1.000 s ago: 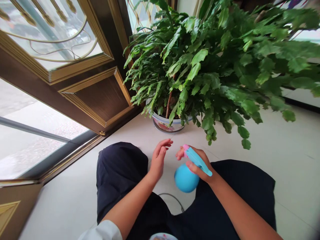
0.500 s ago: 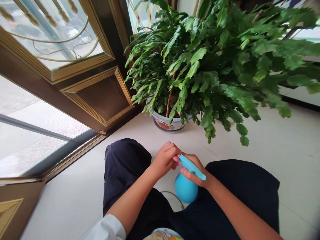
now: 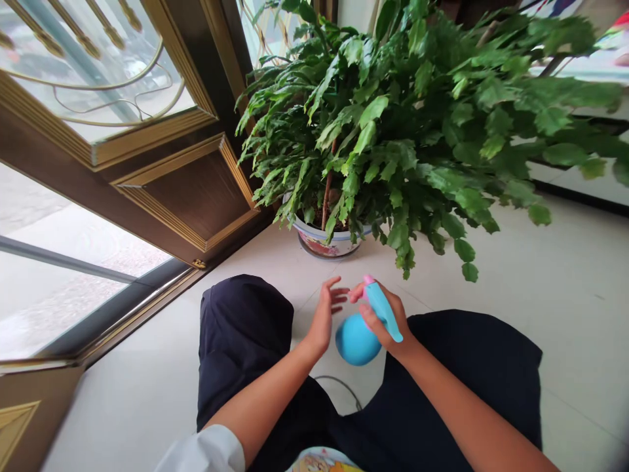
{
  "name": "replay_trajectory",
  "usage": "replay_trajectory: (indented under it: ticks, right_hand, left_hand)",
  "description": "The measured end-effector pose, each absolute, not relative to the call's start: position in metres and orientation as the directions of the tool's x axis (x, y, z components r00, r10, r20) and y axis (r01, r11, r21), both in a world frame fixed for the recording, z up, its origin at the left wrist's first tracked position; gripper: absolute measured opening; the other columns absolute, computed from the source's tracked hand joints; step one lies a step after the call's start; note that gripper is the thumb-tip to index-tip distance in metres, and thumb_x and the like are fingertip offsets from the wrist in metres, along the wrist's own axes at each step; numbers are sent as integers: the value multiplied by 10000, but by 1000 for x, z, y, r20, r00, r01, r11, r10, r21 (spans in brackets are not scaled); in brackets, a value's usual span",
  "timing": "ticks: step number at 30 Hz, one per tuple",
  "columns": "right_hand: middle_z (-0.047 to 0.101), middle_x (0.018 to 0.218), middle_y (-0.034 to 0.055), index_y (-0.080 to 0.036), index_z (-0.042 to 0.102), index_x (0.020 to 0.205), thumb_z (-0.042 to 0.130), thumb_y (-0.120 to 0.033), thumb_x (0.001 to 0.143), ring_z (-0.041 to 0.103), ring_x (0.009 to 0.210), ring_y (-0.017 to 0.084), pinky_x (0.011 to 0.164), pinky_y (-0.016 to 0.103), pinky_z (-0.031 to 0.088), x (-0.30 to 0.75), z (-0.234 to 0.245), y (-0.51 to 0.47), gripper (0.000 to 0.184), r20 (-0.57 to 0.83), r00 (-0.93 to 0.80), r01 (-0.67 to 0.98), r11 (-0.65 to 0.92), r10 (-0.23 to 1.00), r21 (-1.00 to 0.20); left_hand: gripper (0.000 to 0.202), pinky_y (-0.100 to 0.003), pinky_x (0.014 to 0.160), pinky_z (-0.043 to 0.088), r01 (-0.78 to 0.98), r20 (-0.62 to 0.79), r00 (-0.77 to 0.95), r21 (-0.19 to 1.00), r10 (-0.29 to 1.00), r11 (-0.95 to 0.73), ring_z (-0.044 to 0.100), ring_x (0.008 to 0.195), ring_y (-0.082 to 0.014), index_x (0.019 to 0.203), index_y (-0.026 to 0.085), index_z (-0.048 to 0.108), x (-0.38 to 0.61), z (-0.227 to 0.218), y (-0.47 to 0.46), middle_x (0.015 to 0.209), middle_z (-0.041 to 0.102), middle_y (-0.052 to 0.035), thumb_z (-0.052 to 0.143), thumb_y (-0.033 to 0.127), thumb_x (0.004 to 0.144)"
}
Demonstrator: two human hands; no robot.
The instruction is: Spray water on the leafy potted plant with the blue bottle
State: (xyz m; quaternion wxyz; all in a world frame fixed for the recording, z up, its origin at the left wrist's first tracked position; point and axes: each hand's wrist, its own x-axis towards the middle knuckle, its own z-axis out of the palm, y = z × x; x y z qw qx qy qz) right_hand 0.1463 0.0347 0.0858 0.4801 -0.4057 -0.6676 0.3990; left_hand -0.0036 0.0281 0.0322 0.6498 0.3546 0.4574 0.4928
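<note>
We hold the blue spray bottle (image 3: 354, 342) in our right hand (image 3: 388, 313), fingers curled round its neck, above the gap between our knees. Our left hand (image 3: 325, 314) hangs just beside it, fingers loosely spread. Ahead on the floor (image 3: 540, 275) a leafy plant (image 3: 417, 118) stands in a painted pot (image 3: 322, 242) (drooping leaves hide its rim), beside a wooden door (image 3: 191, 190).

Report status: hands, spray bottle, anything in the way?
Right hand shut on blue spray bottle. Left hand open beside its pink nozzle, not gripping. Potted plant ahead on the floor; low leaves hang near the nozzle.
</note>
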Motion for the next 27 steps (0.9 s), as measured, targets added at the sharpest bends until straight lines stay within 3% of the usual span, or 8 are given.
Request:
replay_trajectory:
  ticks: [2,6,11,13,15,21,27]
  right_hand:
    - [644,831,38,-219,600,899,549,-393,957,618,713,181,644,302,509,149,85,37,191,300,-112,188,317,947,-930]
    - [611,732,12,-219,591,844,552,-414,961,602,668,174,623,293,498,149,78,39,231,286,-45,245,288,957,-926]
    - [662,848,34,-217,592,928,567,-425,944,622,701,175,616,289,516,142,70,39,210,235,-39,264,237,971,-935]
    - [681,927,49,-219,599,957,577,-415,931,642,766,189,661,303,532,142,70,39,199,248,-36,302,247,968,-921]
    - [689,980,56,-221,608,973,576,-411,925,650,807,200,714,323,540,144,72,38,198,277,-29,346,269,961,-899]
    - [694,991,65,-230,627,999,542,-414,945,667,897,239,804,373,539,158,81,34,209,367,10,392,333,930,-858]
    - [649,877,51,-230,608,949,537,-384,954,671,901,249,838,393,538,168,88,27,170,400,-44,295,395,915,-870]
  left_hand:
    - [645,-436,1030,414,-395,-405,243,789,881,472,617,1076,-284,1229,209,641,9,15,23,1078,699,-103,415,728,919]
    - [521,-419,1064,395,-386,-494,314,713,811,585,624,1059,-288,970,145,721,18,-10,24,990,717,-104,452,591,945]
    - [542,-496,956,477,-468,-774,366,327,517,821,677,1014,-317,1234,147,600,11,-32,25,1093,700,-143,404,566,951]
    - [612,-578,893,491,-464,-774,483,173,411,869,688,998,-364,1349,176,513,13,-38,20,1151,682,-172,422,603,921]
    - [662,-630,844,499,-477,-711,583,93,394,874,693,979,-395,1396,181,464,17,-39,14,1159,673,-194,426,619,901]
    - [567,-602,891,518,-578,-601,626,71,498,813,674,1057,-363,1359,172,482,26,-22,7,1210,652,-182,451,519,912]
    - [619,-620,919,476,-571,-501,674,114,543,813,653,1073,-387,1385,216,474,24,-12,0,1303,608,-173,543,489,834]
